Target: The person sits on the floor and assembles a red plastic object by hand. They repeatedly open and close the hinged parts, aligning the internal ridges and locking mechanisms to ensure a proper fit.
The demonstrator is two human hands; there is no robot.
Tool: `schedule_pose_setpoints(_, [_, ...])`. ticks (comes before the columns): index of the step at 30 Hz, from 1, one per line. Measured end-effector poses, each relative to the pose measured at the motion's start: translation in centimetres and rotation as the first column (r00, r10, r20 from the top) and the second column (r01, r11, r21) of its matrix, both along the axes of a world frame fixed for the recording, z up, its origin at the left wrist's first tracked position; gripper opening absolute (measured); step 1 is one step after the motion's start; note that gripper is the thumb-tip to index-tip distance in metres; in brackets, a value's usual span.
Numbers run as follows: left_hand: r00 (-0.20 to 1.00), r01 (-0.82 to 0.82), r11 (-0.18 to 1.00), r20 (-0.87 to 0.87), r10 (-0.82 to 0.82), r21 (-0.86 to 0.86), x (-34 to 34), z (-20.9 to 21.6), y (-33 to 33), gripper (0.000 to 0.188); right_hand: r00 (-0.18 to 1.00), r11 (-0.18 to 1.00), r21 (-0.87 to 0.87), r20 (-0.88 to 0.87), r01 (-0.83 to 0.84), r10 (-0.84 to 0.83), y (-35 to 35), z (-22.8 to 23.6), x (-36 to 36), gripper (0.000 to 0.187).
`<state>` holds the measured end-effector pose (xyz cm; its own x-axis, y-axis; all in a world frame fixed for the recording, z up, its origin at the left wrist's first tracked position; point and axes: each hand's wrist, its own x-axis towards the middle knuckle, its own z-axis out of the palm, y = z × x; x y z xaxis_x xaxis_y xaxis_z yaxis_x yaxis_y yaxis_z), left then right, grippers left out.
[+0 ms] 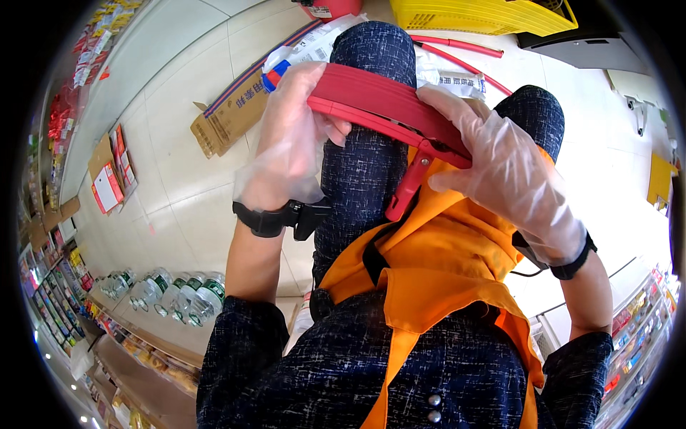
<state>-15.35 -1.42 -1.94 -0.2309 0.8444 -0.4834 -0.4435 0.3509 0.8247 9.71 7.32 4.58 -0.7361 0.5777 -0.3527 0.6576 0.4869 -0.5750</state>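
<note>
A red flat mop head (389, 100) with a ribbed plate and a hinged handle socket (409, 187) lies across my knees. Round its left end closes my left hand (289, 136), in a clear plastic glove, thumb at the lower edge. My right hand (511, 168), gloved the same way, grips the right end with fingers over the far side and thumb below. The socket points down toward my orange apron (443, 243). Some fingertips are hidden behind the plate.
Beyond my knees lie red poles (464, 47), white plastic packaging (314, 48) and an opened cardboard box (229, 121). A yellow basket (486, 18) and a red bucket (332, 7) stand farther off. Clear bottles (207, 297) and stocked shelves (64, 300) are at left.
</note>
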Motion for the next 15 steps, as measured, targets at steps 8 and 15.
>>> schedule_pose_setpoints(8, [0.997, -0.083, 0.995, -0.003, 0.083, 0.058, 0.7, 0.1, -0.8, 0.046, 0.985, 0.969, 0.244, -0.155, -0.033, 0.073, -0.6, -1.7, -0.3, 0.066])
schedule_pose_setpoints(15, [0.995, -0.085, 0.995, -0.039, 0.087, 0.055, 0.7, 0.4, 0.2, 0.047, 0.968, 0.929, 0.349, -0.162, -0.124, 0.190, -0.6, -3.7, -0.3, 0.047])
